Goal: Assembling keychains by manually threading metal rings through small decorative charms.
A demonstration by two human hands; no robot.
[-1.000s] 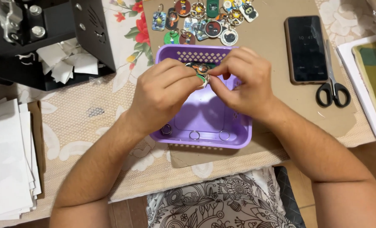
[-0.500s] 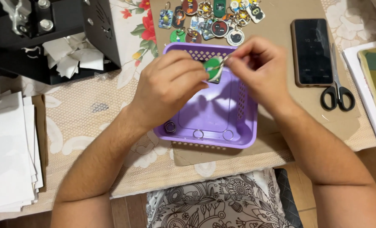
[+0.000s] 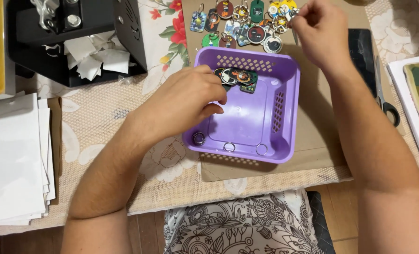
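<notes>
Head view, looking down on a surface (image 3: pixel 125 136) covered with a lace cloth. The left hand (image 3: pixel 183 106) reaches into a purple plastic basket (image 3: pixel 284 141), fingers curled loosely over the small cluster of keychain charms (image 3: pixel 237 77) lying against the basket's far wall — whether it pinches one cannot be told. Three loose metal split rings (image 3: pixel 229 146) lie along the near wall. The right hand (image 3: pixel 320 30) is raised beyond the basket, thumb and forefinger pinched on a small ringed charm at the edge of the row of finished keychains (image 3: pixel 240 23) spread on brown cardboard (image 3: pixel 313 141). Scissors (image 3: pixel 383 99) and a dark phone (image 3: pixel 362 56) lie just beside the right forearm.

Risks, as judged: the right forearm crosses close over the scissors and phone — a sweep back could knock either. Dropping the charm among the finished pieces could tangle rings or scatter the row. The light basket may slide or tip if the left hand presses on its wall.
</notes>
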